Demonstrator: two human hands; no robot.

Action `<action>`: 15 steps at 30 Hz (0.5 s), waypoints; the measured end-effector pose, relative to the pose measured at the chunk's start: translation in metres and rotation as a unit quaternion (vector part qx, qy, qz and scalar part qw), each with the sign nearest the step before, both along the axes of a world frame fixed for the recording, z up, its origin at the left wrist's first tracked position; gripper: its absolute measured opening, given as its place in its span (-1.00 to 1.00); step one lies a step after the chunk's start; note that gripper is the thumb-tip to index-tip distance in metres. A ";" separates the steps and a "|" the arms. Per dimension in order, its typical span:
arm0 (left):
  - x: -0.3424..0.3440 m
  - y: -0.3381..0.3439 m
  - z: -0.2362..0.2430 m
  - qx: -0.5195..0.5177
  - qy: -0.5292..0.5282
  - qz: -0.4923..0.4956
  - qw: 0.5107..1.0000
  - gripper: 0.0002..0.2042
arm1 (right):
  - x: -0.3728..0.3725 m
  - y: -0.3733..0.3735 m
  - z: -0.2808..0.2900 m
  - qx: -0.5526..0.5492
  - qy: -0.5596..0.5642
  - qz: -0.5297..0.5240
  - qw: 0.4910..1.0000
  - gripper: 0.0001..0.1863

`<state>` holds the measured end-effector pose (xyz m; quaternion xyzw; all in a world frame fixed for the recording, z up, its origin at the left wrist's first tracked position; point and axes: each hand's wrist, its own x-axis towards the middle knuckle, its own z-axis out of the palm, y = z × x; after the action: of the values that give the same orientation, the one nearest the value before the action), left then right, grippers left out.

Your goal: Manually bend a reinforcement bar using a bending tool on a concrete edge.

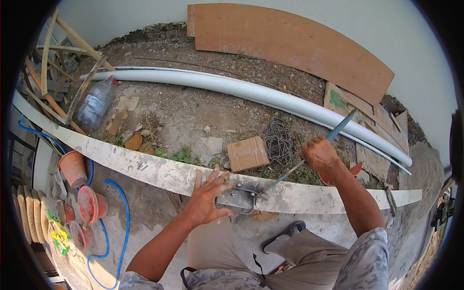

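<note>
Wire frame lies on the pale ledge, just right of my wide-spread left hand; my right hand, farther off, holds the bar, its long axis slanting down-left to the frame's right edge.

1. Bar: we read metal — blue-green, matt paint on the wider end; dull and bare-looking along the thin shank.
2. Bent frame: dark metal rod, dull. Heap of bent rods: likewise metal, unpolished.
3. Plank: pale, mottled, stained face — material uncertain to us.
4. Large pipe: white plastic, smooth, slightly glossy.
5. Flat sheet: brown wood, matt.
6. Bottle: clear plastic, shiny.
7. Hose: we note smooth blue plastic or rubber.
8. Trousers: matt cloth, creased.
9. Soil: rough, gritty.
</note>
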<state>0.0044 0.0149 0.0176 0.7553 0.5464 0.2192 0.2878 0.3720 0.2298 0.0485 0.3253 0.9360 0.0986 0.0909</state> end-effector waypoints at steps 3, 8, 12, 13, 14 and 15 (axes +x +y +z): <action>0.000 0.000 0.004 -0.011 0.009 0.002 1.000 -0.15 | 0.018 -0.042 0.006 -0.043 0.031 -0.095 0.994 -0.82; 0.002 0.002 -0.001 -0.001 0.007 -0.004 1.000 -0.14 | 0.032 -0.097 0.016 0.014 0.033 -0.169 0.985 -0.82; 0.000 0.002 -0.001 0.011 0.030 -0.005 0.999 -0.14 | 0.034 -0.119 0.004 0.047 0.082 -0.201 0.975 -0.77; 0.000 0.003 -0.002 0.015 0.029 -0.008 0.999 -0.14 | 0.036 -0.119 0.000 0.066 0.106 -0.190 0.974 -0.76; 0.001 0.007 -0.006 0.015 0.026 -0.016 0.999 -0.14 | 0.038 -0.113 0.001 0.065 0.100 -0.176 0.977 -0.78; 0.000 0.007 -0.006 0.012 0.024 -0.023 0.999 -0.13 | 0.039 -0.108 -0.001 0.068 0.099 -0.181 0.976 -0.78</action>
<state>0.0044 0.0223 0.0113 0.7763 0.5328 0.2010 0.2704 0.4108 0.1217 0.0471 0.5031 0.8570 0.1115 -0.0085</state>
